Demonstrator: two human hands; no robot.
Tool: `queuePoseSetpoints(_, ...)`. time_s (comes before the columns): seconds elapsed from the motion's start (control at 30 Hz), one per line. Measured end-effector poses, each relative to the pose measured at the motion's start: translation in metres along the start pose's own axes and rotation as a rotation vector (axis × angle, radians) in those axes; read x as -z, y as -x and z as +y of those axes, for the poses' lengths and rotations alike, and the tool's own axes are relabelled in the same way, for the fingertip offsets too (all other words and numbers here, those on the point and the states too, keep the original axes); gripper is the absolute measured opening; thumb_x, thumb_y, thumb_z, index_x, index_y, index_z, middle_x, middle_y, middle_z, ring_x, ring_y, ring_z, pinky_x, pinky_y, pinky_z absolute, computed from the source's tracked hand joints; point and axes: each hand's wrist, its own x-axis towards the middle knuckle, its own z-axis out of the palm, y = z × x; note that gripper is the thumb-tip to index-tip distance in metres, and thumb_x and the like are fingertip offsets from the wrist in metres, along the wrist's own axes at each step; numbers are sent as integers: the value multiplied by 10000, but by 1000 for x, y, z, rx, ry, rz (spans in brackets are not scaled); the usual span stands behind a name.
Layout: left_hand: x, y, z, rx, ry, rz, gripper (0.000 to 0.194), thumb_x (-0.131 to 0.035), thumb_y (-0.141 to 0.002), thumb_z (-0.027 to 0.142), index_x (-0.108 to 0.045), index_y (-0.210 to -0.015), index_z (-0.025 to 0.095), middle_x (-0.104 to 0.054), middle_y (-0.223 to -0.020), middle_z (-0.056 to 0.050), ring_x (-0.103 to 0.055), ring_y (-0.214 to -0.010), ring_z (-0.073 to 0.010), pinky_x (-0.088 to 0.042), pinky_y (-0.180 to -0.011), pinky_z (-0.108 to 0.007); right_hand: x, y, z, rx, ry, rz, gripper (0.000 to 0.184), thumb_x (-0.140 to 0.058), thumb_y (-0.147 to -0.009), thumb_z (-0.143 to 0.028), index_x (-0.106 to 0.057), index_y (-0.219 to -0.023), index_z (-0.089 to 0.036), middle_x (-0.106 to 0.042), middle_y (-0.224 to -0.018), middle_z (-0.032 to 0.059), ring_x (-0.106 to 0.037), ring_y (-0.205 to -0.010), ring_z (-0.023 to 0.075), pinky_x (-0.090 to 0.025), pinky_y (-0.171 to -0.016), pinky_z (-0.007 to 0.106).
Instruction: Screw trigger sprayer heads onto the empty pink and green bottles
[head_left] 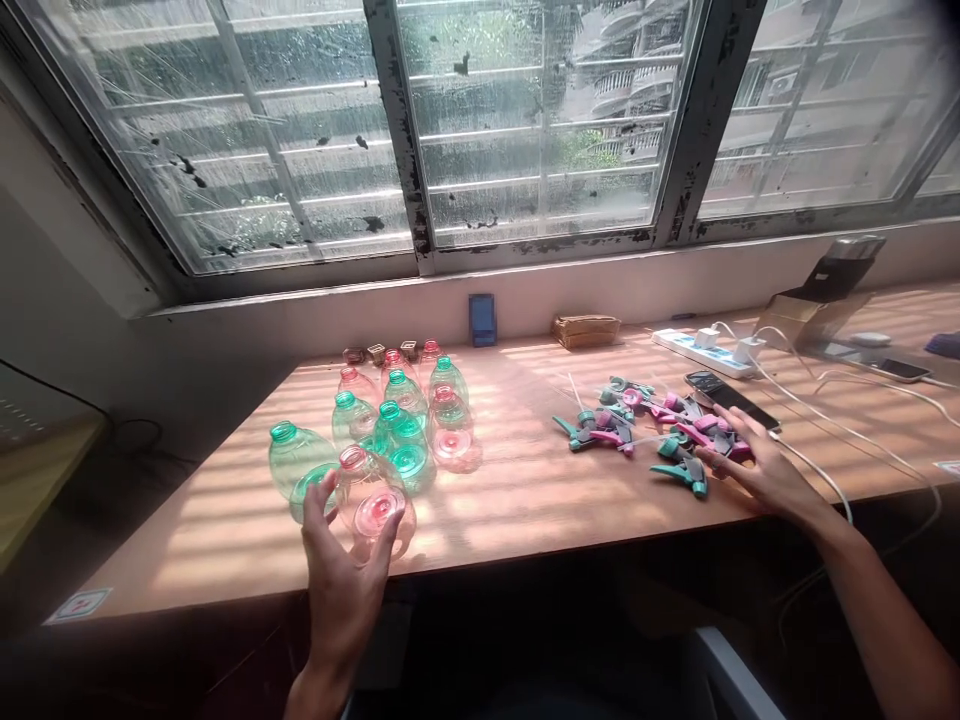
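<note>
My left hand (345, 570) curves round the front of a clear pink plastic bottle (371, 500), fingers on its left side and thumb on its lower right. That bottle stands upright and uncapped at the table's near edge. Behind and beside it stand several more open bottles, among them a green bottle (296, 460) and another pink bottle (450, 425). At the right, my right hand (754, 465) lies over the near right edge of a pile of trigger sprayer heads (630, 405), fingers stretched and apart. Left of its fingertips rests a teal-and-grey sprayer head (686, 478).
A black phone (731, 400) lies behind the pile. A white power strip (701, 352) with plugs and trailing cables is farther back. Along the window wall stand a blue box (482, 320), a brown package (586, 331) and a cardboard box (810, 310). The wooden table (517, 500) ends close to me.
</note>
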Motion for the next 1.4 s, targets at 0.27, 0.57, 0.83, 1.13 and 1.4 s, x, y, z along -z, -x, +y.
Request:
queuePoseSetpoints(0.27, -11, 0, -25, 246, 44, -107, 810, -784, -778, 543, -379, -1417, 254, -500, -1445, -175, -495, -1338, -428, -416, -1080, -671, -3, 2, -13, 96, -7, -48, 431, -688, -743, -541, -704, -1107, -311, -670, -1304, 155, -566, -1258, 467, -412, -1034, 615)
queuePoseSetpoints(0.57, -34, -13, 32, -22, 474, -491, 779, -853, -754, 447, -428, -1389, 299, -556, -1369, -104, -585, -1239, -319, -437, -1080, -484, -30, 33, -122, -222, -847, 233, 440, -615, -852, -682, -655, -755, -255, -648, -643, 12, -617, -515, 224, -497, -436, 342)
queuePoseSetpoints(0.83, -71, -7, 20, 155, 645, -556, 619, -613, -863, 665, -538, -1246, 185, -636, -1107, -101, -622, -976, -260, -559, -805, -378, -87, 30, -158, -262, -799, -40, 589, -561, -829, -780, -503, -627, -230, -526, -506, -73, -407, -327, 89, -337, -301, 211)
queuePoseSetpoints(1.13, -64, -10, 26, 220, 695, -595, 630, -617, -824, 703, -631, -1178, 183, -672, -1134, -102, -633, -1065, -309, -567, -890, -445, -62, -3, -155, 47, -626, 403, 390, -573, -969, -528, -531, -683, -266, -523, -568, -52, -531, -518, 159, -460, -557, 311)
queuePoseSetpoints(1.4, -65, -11, 24, 232, 709, -605, 619, -635, -810, 708, -644, -1130, 178, -683, -1107, -94, -645, -1059, -304, -560, -888, -408, -54, -2, -168, 69, -686, 404, 388, -594, -975, -477, -542, -683, -227, -525, -543, -67, -514, -489, 122, -452, -522, 265)
